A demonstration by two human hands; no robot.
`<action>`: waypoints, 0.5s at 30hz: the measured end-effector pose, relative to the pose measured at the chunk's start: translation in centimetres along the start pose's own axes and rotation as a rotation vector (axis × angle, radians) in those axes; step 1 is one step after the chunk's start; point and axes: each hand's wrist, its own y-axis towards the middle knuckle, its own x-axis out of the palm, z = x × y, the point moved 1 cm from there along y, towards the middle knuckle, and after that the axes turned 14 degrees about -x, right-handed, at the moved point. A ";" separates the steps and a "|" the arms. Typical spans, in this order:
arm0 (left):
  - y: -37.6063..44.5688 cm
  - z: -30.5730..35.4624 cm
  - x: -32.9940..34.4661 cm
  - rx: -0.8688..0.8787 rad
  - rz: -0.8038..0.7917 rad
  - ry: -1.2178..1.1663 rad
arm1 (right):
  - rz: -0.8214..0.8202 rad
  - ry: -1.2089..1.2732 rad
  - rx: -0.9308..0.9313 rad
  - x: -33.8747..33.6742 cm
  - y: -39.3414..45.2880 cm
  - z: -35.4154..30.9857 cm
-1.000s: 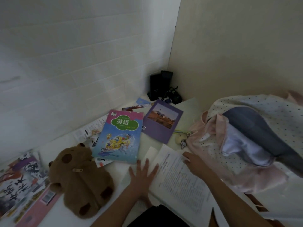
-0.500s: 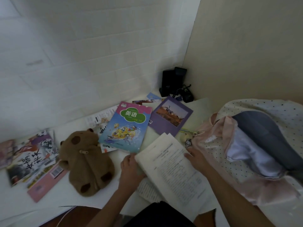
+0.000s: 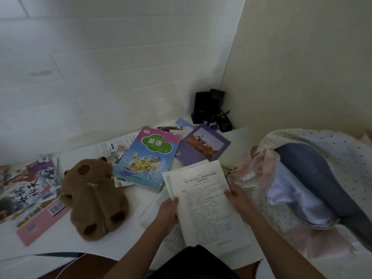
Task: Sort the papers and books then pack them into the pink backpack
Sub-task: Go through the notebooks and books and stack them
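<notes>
A stack of printed white papers point(image 3: 205, 200) is held just above the white table between both hands. My left hand point(image 3: 168, 211) grips its left edge and my right hand point(image 3: 237, 198) grips its right edge. The pink dotted backpack point(image 3: 314, 178) lies open on the right, showing a blue-grey lining. A colourful blue textbook point(image 3: 147, 158) and a purple book point(image 3: 203, 147) lie beyond the papers. More books and magazines point(image 3: 26, 190) are spread at the far left, one with a pink cover point(image 3: 40, 220).
A brown plush toy point(image 3: 94, 198) lies on the table point(image 3: 130, 200) between the left books and the papers. A black device with cables point(image 3: 209, 109) stands in the corner by the wall. Loose leaflets point(image 3: 118, 143) lie under the blue textbook.
My left hand went from flat on the table to gripping the papers' left edge. Both hands have lifted and squared the paper stack.
</notes>
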 end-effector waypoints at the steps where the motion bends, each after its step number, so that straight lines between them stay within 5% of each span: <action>1: 0.0 0.0 0.2 0.012 0.014 -0.002 | 0.022 -0.063 0.002 -0.1 0.1 0.0; 10: 0.6 1.9 0.0 -0.010 0.072 -0.157 | 0.202 -0.375 -0.077 0.5 1.6 -2.0; 15: 0.8 2.6 -1.5 0.065 0.125 -0.170 | 0.296 -0.803 -0.264 0.3 1.9 -6.4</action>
